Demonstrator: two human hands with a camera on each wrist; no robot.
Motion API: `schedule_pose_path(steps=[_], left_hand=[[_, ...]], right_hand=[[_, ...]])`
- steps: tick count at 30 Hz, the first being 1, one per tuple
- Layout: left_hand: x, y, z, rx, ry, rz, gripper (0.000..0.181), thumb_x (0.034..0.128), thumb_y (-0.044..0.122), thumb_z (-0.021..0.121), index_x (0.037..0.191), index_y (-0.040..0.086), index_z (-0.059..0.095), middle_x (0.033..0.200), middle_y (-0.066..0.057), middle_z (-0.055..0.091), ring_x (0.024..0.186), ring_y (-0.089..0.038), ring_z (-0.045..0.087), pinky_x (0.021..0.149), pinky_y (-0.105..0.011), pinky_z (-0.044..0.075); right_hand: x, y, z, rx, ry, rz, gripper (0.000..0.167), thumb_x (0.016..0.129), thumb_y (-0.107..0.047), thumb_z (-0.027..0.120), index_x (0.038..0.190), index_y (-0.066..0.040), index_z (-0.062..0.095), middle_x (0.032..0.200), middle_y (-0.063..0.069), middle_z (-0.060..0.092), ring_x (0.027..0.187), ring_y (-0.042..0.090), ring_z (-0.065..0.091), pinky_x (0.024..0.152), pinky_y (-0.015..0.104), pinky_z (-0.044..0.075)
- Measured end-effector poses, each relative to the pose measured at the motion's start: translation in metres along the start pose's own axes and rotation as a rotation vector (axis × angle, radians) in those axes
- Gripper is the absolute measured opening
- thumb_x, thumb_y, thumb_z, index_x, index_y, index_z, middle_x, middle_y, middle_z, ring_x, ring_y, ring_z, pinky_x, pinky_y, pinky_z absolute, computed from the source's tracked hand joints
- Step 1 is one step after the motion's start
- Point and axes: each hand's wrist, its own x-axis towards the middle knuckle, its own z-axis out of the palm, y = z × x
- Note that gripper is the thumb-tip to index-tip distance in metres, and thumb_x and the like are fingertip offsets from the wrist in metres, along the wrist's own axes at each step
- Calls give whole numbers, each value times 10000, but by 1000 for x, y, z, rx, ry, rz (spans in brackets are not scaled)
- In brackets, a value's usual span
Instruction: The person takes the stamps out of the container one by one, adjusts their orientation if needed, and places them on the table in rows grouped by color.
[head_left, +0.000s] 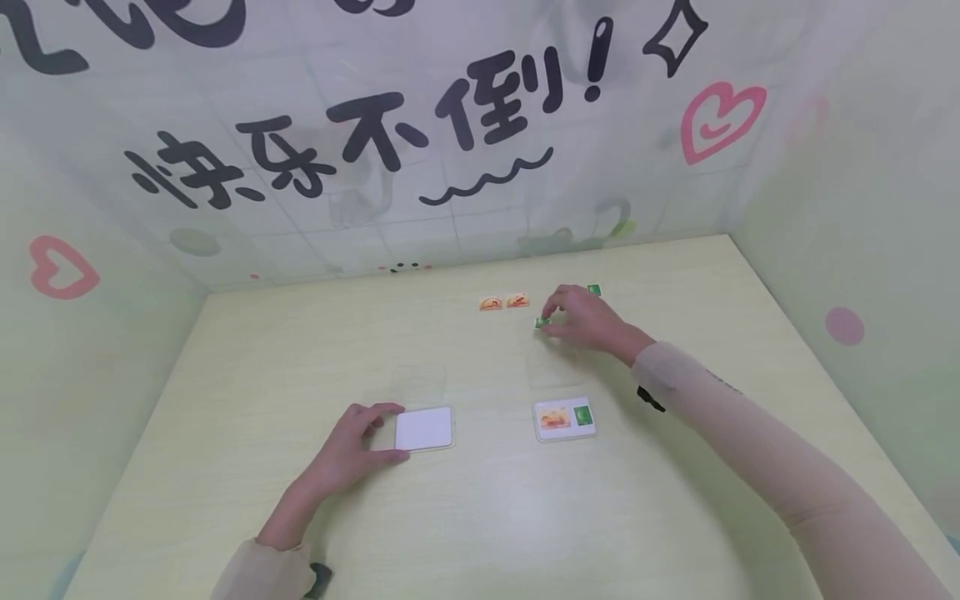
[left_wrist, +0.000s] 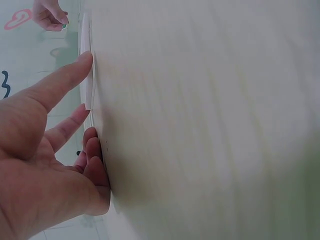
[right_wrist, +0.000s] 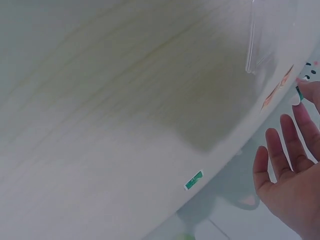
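In the head view my right hand (head_left: 588,320) pinches a small green stamp-like piece (head_left: 542,323) between thumb and forefinger, above the table; the right wrist view shows the piece (right_wrist: 298,96) at the fingertips of that hand (right_wrist: 295,165). My left hand (head_left: 348,450) grips the left edge of a white card in a clear case (head_left: 424,428), thumb on the near side, forefinger on the far side. To the right lies another cased card (head_left: 556,418) bearing an orange picture and a green one. The left wrist view shows the left hand (left_wrist: 50,145) at the card's edge (left_wrist: 87,75).
Two orange pieces (head_left: 491,304) (head_left: 517,301) lie near the back of the table (head_left: 300,350). Another green piece (head_left: 594,290) rests behind my right hand. Clear, empty-looking covers (head_left: 418,383) (head_left: 553,369) lie behind both cards. Printed walls enclose the table's back and sides.
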Motion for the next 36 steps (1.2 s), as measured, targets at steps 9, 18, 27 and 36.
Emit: schedule_pose_path(steps=[9, 18, 27, 36], left_hand=[[-1, 1, 1, 1, 4, 18, 591, 818, 149, 914, 1347, 70, 663, 1071, -132, 524, 1026, -278, 518, 892, -416, 458], [-2, 3, 1, 3, 8, 20, 593, 816, 148, 914, 1345, 60, 660, 1068, -136, 524, 1022, -282, 517, 885, -406, 457], [-2, 2, -1, -8, 3, 3, 589, 821, 146, 910, 1349, 71, 659, 1078, -138, 517, 1040, -293, 508, 895, -421, 447], [-1, 0, 0, -7, 1, 2, 595, 822, 159, 913, 1355, 81, 659, 1086, -135, 517, 1054, -295, 514, 908, -432, 448]], right_hand=[[2, 17, -9, -21, 33, -14, 193, 926, -116, 791, 1058, 24, 775, 1105, 179, 721, 1071, 357, 655, 996, 514, 503], [7, 28, -14, -39, 9, 23, 208, 937, -107, 775, 1083, 40, 760, 1124, 197, 719, 1070, 364, 652, 986, 518, 501], [14, 40, -20, -57, -3, 54, 215, 953, -111, 754, 1097, 48, 757, 1117, 205, 719, 1065, 374, 645, 986, 525, 497], [17, 51, -25, -64, -2, 87, 225, 963, -115, 751, 1116, 50, 752, 1128, 209, 709, 1024, 353, 629, 947, 513, 500]])
